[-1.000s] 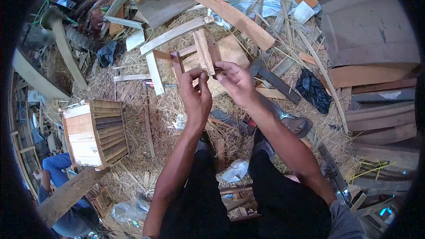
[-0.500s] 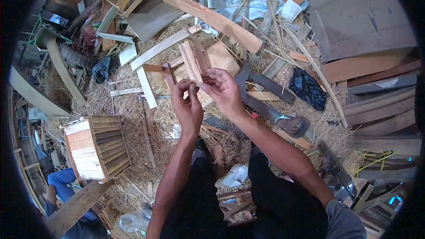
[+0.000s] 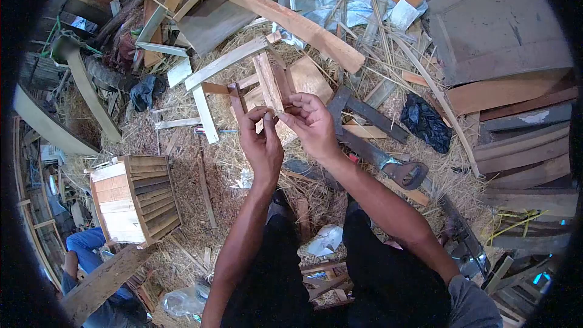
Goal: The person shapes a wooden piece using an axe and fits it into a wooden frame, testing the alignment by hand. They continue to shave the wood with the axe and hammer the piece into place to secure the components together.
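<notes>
My left hand [image 3: 263, 136] is at the centre, its thumb and fingertips closed on something too small to make out. Facing it, my right hand [image 3: 311, 123] has its thumb and forefinger pinched close to the left fingertips; what lies between them is hidden. Just beyond both hands, a narrow wooden piece [image 3: 267, 82] points away from me, part of or lying on a small wooden frame [image 3: 226, 64]. Right of my right hand is a dark metal square-shaped tool [image 3: 367, 115], and a handsaw [image 3: 388, 167] lies below it.
A slatted wooden box [image 3: 124, 203] stands at the left. Below it, a person in blue trousers [image 3: 85, 242] is partly visible. Curved boards [image 3: 522, 152] are stacked at the right. A long plank [image 3: 297, 24] crosses the top. A black plastic bag [image 3: 425, 123] and a screwdriver [image 3: 209, 130] lie on straw.
The fingers of both hands have shifted slightly against each other. The surroundings appear a little farther right in the view.
</notes>
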`<act>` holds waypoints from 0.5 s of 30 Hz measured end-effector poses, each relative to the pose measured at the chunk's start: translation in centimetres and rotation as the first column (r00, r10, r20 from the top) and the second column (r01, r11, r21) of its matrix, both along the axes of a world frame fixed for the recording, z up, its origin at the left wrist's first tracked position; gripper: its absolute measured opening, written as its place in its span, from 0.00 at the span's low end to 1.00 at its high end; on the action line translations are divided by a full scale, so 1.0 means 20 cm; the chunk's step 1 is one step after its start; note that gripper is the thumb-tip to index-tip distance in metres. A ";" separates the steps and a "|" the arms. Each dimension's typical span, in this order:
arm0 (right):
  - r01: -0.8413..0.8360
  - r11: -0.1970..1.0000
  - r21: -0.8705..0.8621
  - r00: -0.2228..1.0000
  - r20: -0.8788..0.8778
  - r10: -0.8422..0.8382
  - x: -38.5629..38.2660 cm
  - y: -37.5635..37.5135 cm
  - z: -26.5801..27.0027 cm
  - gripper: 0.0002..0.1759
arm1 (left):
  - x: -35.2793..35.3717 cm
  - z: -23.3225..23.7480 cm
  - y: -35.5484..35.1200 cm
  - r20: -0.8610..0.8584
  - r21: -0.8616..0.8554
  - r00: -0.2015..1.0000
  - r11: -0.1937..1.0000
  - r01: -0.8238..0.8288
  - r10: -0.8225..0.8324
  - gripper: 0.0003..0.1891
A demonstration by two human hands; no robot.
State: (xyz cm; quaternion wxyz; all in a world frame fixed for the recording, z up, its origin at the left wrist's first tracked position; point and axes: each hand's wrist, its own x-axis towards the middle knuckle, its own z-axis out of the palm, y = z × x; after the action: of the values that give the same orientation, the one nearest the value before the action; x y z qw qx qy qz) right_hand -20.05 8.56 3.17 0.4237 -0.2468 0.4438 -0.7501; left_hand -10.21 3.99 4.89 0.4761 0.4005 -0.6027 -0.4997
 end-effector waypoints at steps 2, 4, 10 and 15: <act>0.015 1.000 0.009 0.999 -0.039 -0.015 -0.04 0.02 -0.01 0.23 | 0.01 0.01 0.00 0.010 0.003 1.000 1.000 0.012 -0.012 0.04; 0.068 0.997 0.048 0.988 -0.139 -0.061 -0.15 0.08 -0.01 0.25 | 0.01 0.01 -0.01 0.024 0.053 1.000 0.999 0.006 -0.008 0.04; 0.573 0.735 0.362 0.281 -0.930 0.239 -0.51 0.38 -0.33 0.31 | 0.01 -0.01 -0.01 -0.010 0.042 1.000 0.999 0.006 -0.005 0.04; 0.557 0.632 0.538 0.207 -0.827 0.523 -0.59 0.45 -0.42 0.36 | 0.01 -0.01 -0.02 -0.020 0.021 1.000 1.000 -0.014 0.014 0.04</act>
State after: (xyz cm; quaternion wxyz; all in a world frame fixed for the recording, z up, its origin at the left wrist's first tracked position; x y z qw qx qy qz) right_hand -31.84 17.60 -5.26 0.0907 -0.4446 0.8791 -0.1457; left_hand -10.08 3.67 4.75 0.4814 0.4047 -0.5898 -0.5066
